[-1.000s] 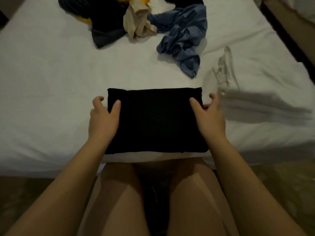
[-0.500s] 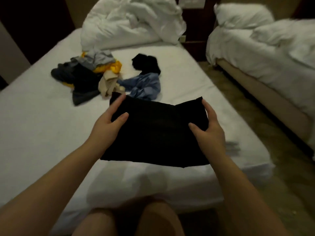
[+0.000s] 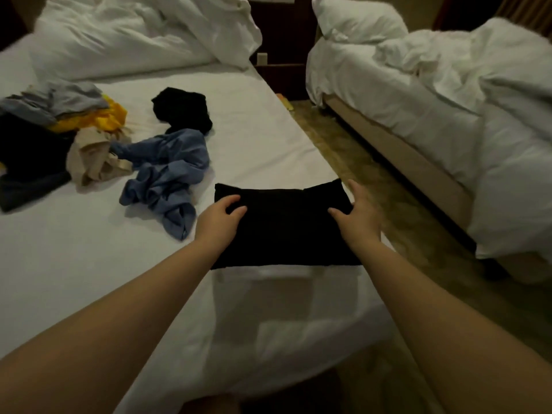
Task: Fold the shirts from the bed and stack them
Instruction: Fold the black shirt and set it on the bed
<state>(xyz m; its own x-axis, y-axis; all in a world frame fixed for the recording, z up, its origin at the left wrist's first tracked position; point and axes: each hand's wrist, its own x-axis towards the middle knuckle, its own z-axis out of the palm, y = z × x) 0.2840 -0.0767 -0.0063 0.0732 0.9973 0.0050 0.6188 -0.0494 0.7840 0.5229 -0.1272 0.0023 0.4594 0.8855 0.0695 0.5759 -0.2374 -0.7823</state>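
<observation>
The folded black fabric shirt [image 3: 286, 228], a tidy rectangle, has come down from mid-air and sits flat near the right edge of the white-sheeted bed [image 3: 89, 264], seemingly over a pale folded layer I can't make out clearly. Folding looks done and stacking is under way. The left hand [image 3: 222, 218] curls over its left edge, and the right hand [image 3: 357, 212] pinches the right edge. A second ago it lay directly before the person. The crumpled blue shirt [image 3: 167, 165] and the other loose clothes wait far left.
</observation>
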